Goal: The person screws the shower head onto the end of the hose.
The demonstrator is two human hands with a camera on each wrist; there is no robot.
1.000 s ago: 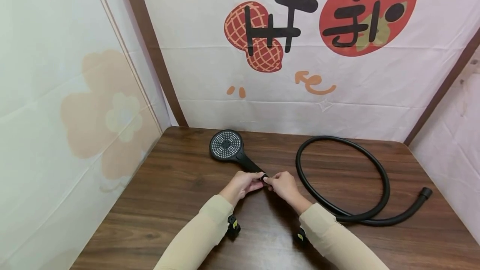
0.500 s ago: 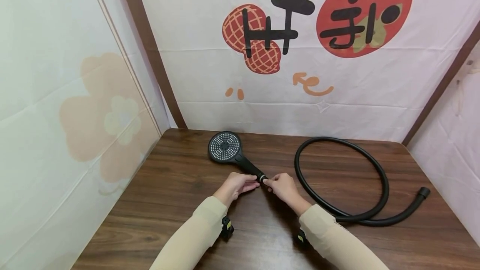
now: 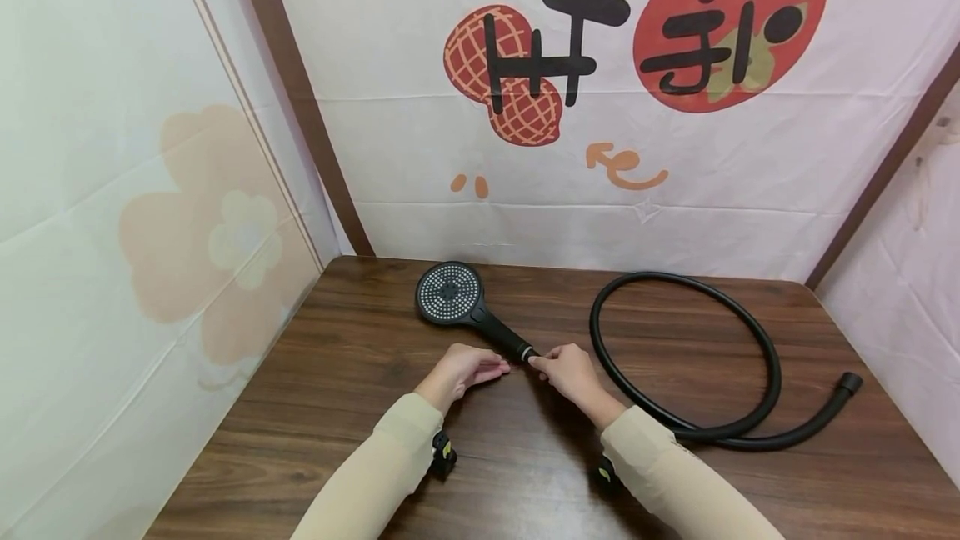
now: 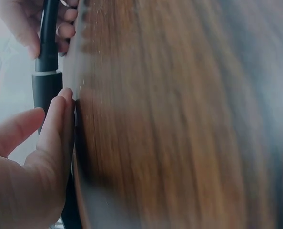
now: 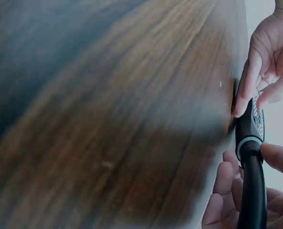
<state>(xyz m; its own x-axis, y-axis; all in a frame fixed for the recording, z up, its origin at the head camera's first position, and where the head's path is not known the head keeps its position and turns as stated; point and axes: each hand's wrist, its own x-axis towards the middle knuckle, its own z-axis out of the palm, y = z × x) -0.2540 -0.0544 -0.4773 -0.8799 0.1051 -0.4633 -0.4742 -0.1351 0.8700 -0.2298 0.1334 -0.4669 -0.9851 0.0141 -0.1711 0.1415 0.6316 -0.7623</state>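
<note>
A black handheld shower head (image 3: 449, 293) lies on the table, its dotted spray face up. Its handle (image 3: 501, 335) slants toward my hands. At the lower end of the handle, my right hand (image 3: 567, 373) pinches the end of a black hose (image 5: 252, 195) between thumb and fingers. A pale ring (image 4: 47, 73) shows where hose and handle meet. My left hand (image 3: 463, 369) is beside the handle, fingers straight and thumb spread away from them. In the right wrist view, its fingertips overlap the handle near the spray head.
The hose makes a big loop (image 3: 767, 348) on the right of the wooden table (image 3: 345, 390). Its free end (image 3: 849, 383) with a connector lies near the right edge. A printed cloth (image 3: 420, 232) hangs behind the table, with more cloth at both sides.
My left hand has let go of the handle's lower end and drawn back to the left, so the pale ring shows. My right hand keeps its pinch at the joint.
</note>
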